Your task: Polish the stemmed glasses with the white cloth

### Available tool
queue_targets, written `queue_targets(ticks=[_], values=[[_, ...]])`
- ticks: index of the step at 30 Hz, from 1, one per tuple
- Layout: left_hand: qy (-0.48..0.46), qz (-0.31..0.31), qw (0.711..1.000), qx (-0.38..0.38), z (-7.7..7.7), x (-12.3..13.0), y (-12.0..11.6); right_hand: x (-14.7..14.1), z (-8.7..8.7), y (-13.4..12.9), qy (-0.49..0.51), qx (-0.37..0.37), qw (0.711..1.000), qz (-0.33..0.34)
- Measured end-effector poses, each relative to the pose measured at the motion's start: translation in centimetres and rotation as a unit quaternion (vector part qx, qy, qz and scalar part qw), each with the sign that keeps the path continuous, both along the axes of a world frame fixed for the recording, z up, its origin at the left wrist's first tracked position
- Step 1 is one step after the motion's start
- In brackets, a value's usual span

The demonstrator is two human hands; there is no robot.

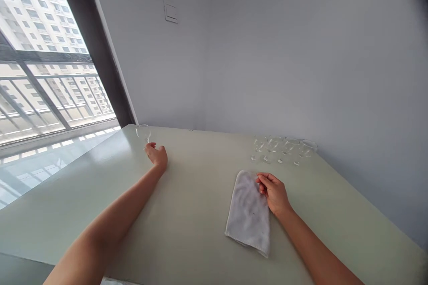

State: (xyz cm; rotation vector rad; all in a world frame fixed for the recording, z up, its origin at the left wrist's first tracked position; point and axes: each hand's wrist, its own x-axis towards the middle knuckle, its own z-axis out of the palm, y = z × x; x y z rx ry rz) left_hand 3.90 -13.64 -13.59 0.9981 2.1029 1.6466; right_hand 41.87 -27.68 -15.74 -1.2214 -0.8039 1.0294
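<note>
At the far left of the table, my left hand [157, 155] reaches out with its fingers closed around the lower stem of a clear stemmed glass [143, 132]. The bowl of that glass shows above the fingers, upright; its foot is mostly hidden by the hand. My right hand [273, 191] is closed in a pinch at the upper right corner of a folded white cloth [250, 216], which lies flat on the table. Beyond the right hand, several clear stemmed glasses [274, 144] stand upright in a row.
The pale, glossy table [190, 213] reaches back to a grey wall [267, 53] with a light switch [171, 12]. On the left is a large window [50, 75] with railings outside. A pale object [117, 281] shows at the bottom edge.
</note>
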Motion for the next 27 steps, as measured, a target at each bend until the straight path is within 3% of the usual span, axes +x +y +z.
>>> queue_targets(ticks=[3, 6, 8, 12, 16, 19, 21, 24, 27], values=[[-0.008, -0.166, 0.986, -0.002, -0.8, 6.9, 0.0, 0.0, 0.1, 0.1, 0.0, 0.003, 1.0, 0.001], [-0.02, -0.341, 0.939, -0.03, -1.5, 14.8, 0.4, 0.2, 0.2, 0.1, 0.001, -0.002, 1.0, 0.0], [-0.029, -0.421, 0.905, -0.044, -1.8, 19.9, 0.6, 0.4, 0.2, 0.1, 0.0, -0.008, 1.0, -0.002], [-0.043, -0.506, 0.86, -0.054, -2.2, 28.3, 0.9, 0.7, 0.2, 0.2, 0.0, -0.01, 1.0, -0.002], [-0.055, -0.541, 0.837, -0.06, -2.3, 33.0, 1.3, 0.8, 0.1, 0.2, -0.008, -0.006, 1.0, 0.002], [-0.061, -0.529, 0.844, -0.056, -2.3, 33.2, 1.8, 0.9, 0.1, 0.1, -0.01, -0.004, 1.0, 0.006], [-0.065, -0.504, 0.86, -0.046, -2.0, 31.3, 2.2, 1.0, 0.1, 0.1, -0.004, -0.009, 1.0, 0.006], [-0.072, -0.452, 0.888, -0.029, -1.3, 25.5, 2.5, 0.9, 0.3, 0.0, 0.007, -0.018, 1.0, -0.006], [-0.07, -0.387, 0.919, -0.015, -0.6, 16.9, 1.7, 0.6, 0.4, -0.3, 0.01, -0.017, 1.0, -0.013]])
